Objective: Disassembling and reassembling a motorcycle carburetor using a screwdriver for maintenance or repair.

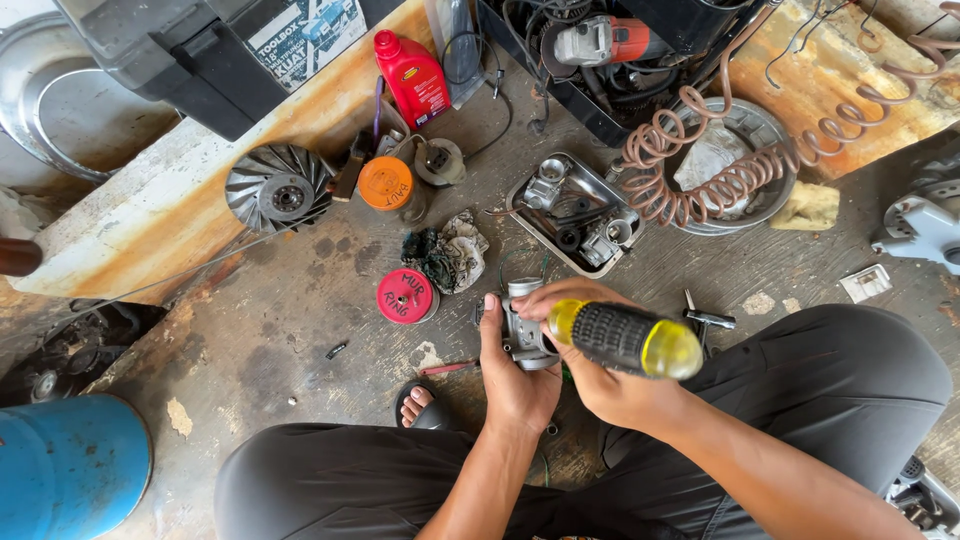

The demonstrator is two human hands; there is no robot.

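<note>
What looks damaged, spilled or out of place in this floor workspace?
Nothing is spilled. The floor is stained and chipped, and a crumpled rag lies among loose parts. The left hand grips a small metal engine part; the right hand holds a yellow-and-black screwdriver.

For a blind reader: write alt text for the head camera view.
A seated person's left hand steadies a small grey metal engine part while the right hand works a yellow-and-black screwdriver on it. A parts tray, red bottle and coiled hose lie on the concrete floor.
</note>
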